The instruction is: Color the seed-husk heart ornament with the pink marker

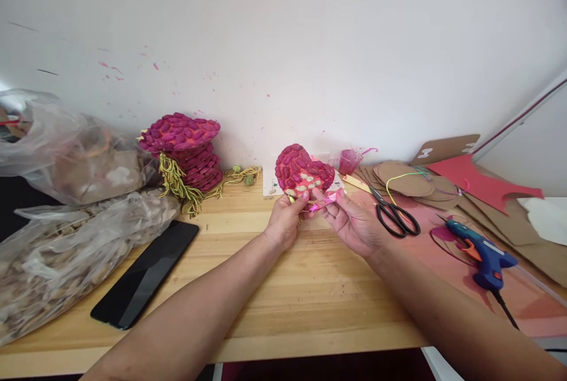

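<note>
My left hand (pixel 283 220) is closed on the lower edge of a heart-shaped piece (pixel 297 162) and holds it tilted up. Magenta-painted shells cover most of its face, while several pale, unpainted ones show near the bottom. A bit of yellow-green cord shows by my left fingertips. Pinched in my right hand (pixel 354 221) is a slim bright pink stick-like item (pixel 323 202), its tip close to the left thumb; fingers partly cover it, so its exact kind is unclear. Behind the heart, a white sheet (pixel 269 183) lies on the wooden table (pixel 283 304).
At left are stacked magenta shell pieces (pixel 181 133) with yellow-green cords, a phone (pixel 146 274) and a clear bag of shells (pixel 88 257). To the right are a pink-stained cup (pixel 349 160), scissors (pixel 396 217), cardboard pieces (pixel 398 178), red card (pixel 469 180) and a glue gun (pixel 482 251).
</note>
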`<state>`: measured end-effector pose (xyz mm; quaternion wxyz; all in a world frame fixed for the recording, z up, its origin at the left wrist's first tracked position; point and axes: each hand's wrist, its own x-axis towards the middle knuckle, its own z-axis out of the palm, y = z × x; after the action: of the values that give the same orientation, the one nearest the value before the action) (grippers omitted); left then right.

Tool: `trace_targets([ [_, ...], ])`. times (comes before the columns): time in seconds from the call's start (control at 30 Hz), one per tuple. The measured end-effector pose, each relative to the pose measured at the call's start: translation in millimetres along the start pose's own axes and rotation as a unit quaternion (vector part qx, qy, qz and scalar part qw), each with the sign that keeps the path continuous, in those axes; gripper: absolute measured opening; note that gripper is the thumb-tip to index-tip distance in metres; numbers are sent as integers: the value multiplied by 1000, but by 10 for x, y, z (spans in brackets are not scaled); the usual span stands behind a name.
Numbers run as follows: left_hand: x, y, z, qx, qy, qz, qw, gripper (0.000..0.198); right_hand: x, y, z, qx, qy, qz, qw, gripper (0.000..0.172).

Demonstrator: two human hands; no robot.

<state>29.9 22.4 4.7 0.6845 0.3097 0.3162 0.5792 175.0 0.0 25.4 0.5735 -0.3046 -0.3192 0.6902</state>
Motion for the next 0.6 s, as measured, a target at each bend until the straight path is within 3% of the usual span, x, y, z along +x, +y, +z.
trace_targets([
  [0.17, -4, 4, -20, 19, -5, -7, 1000, 50, -5, -46, -8, -5, -6, -7, 1000, 23],
  [0.37, -23, -1, 3, 32, 39, 17, 999, 51, -12, -42, 5, -19, -19, 2, 1000, 21],
  [0.6, -14, -8, -9, 68, 10, 45, 997, 48, -1, -44, -19, -10, -11, 1, 1000, 23],
])
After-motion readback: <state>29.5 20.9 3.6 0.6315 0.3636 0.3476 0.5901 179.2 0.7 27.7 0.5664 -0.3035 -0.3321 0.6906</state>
